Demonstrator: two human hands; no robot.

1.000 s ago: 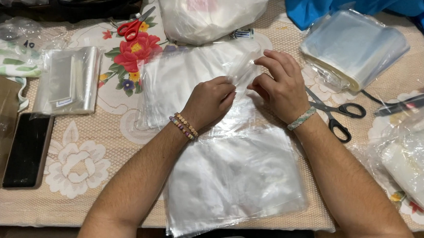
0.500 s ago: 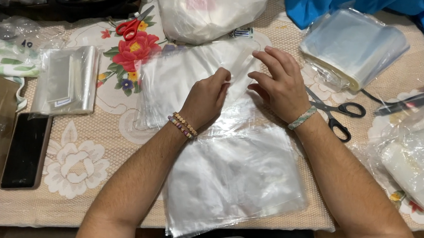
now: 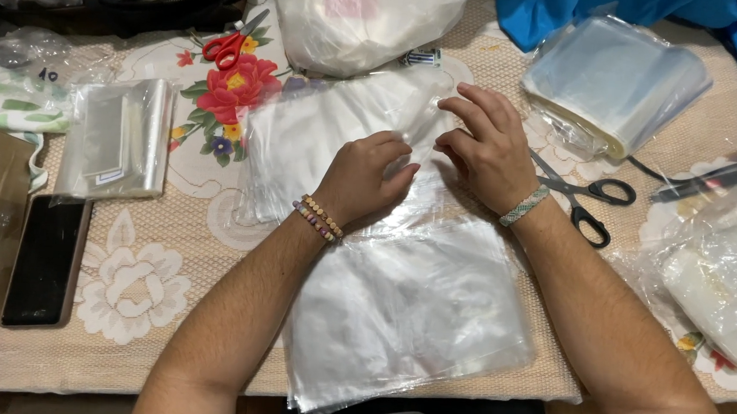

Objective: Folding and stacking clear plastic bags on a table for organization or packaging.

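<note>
A clear plastic bag (image 3: pixel 305 135) lies flat on the flowered tablecloth (image 3: pixel 137 291), overlapping a stack of larger clear bags (image 3: pixel 405 311) near the table's front edge. My left hand (image 3: pixel 366 177) rests on the upper bag with its fingers curled and the thumb pressed against them, pinching the film. My right hand (image 3: pixel 483 146) lies just right of it, fingers spread and flat on the same bag. Both wrists wear bracelets.
Black scissors (image 3: pixel 590 203) lie right of my right wrist, red scissors (image 3: pixel 229 45) at the back. A pack of small clear sleeves (image 3: pixel 121 136) and a dark phone (image 3: pixel 45 260) sit left. A bag stack (image 3: pixel 619 82), blue cloth (image 3: pixel 653 15) and filled bags (image 3: pixel 723 271) crowd the right.
Both hands have come down from lifting the bag's edge. The bag now lies flat, with the right hand's fingers spread on it and the left hand curled beside it.
</note>
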